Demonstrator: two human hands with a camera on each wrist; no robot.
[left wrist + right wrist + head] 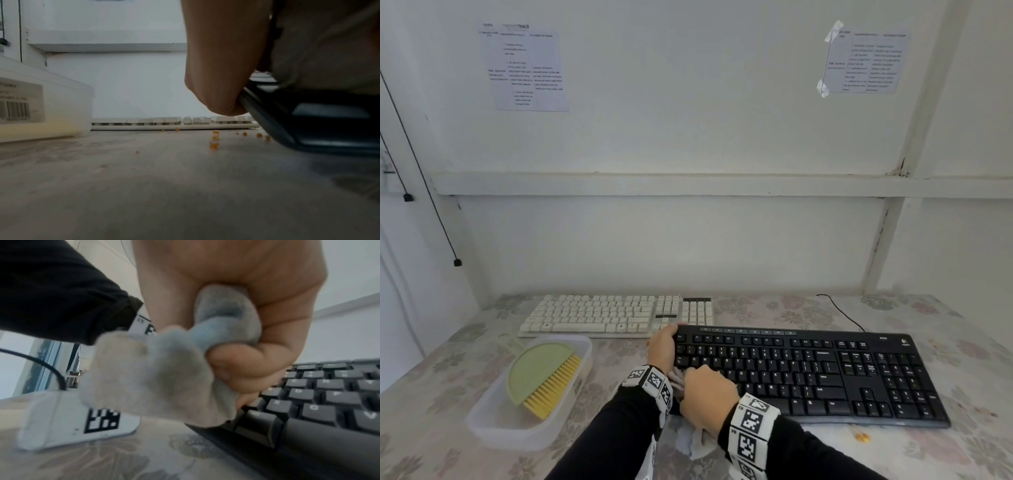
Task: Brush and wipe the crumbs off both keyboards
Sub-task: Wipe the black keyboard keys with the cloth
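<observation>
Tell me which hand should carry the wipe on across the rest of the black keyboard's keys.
Right. The right hand already grips the cloth at the left end of the black keyboard. The left hand grips that keyboard's left edge, probably steadying it, and holds no cloth.

Looks like a makeshift data-collection workstation in a plain room, not a proper office: white painted wall (688, 137) w/ wooden framing, 2 printed instruction sheets (527, 68) taped up, table w/ floral cloth (893, 308), 2 keyboards (616, 317), coded marker bands (751, 431) on both wrists.
</observation>
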